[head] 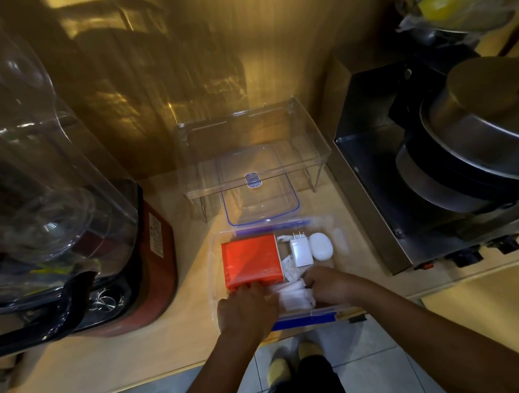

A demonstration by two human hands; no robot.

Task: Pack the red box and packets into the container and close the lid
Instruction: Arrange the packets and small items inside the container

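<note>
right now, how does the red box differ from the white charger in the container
The red box is bright red and far larger; the white charger is white and small. Fingers of the left hand meet the red box's near edge; no hand touches the white charger. Both lie flat in the container.

— What sits at the left of the counter (pixel 110 360)?
— A blender (pixel 52 195) with a clear jar.
— And at the right?
— A stove (pixel 372 164) bearing stacked metal pots (pixel 486 125). A clear plastic shelf (pixel 247 129) stands between them.
</note>
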